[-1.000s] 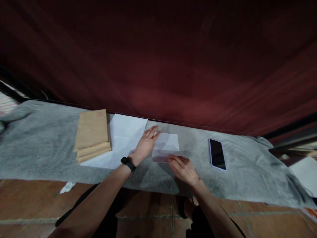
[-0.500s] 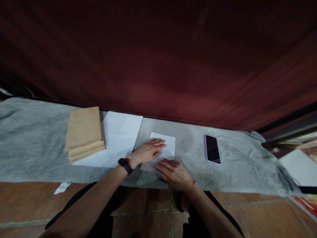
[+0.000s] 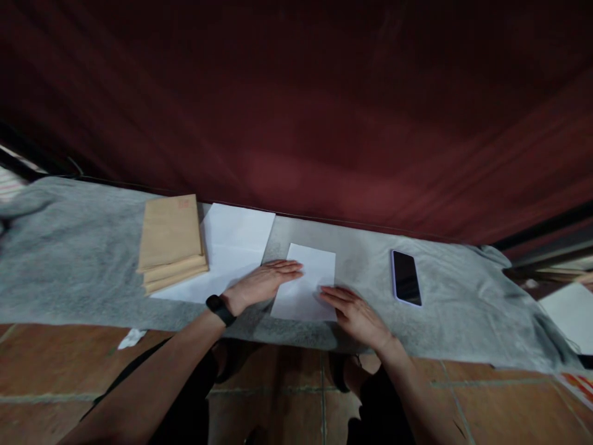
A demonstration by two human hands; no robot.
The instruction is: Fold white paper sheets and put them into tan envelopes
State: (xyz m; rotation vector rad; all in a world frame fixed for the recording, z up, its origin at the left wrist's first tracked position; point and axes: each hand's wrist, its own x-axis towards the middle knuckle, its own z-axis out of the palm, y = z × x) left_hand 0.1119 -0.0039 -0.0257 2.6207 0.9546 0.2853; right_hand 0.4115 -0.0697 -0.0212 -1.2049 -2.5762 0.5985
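Your left fingers (image 3: 291, 269) and right fingers (image 3: 334, 294) rest unclenched on the paper (image 3: 303, 303); uneven pressure could skid it across the cloth (image 3: 364, 262) toward three o'clock.

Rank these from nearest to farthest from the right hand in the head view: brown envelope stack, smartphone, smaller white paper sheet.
1. Smaller white paper sheet: partly under the right hand.
2. Smartphone: on the hand's right.
3. Brown envelope stack: well to the left.
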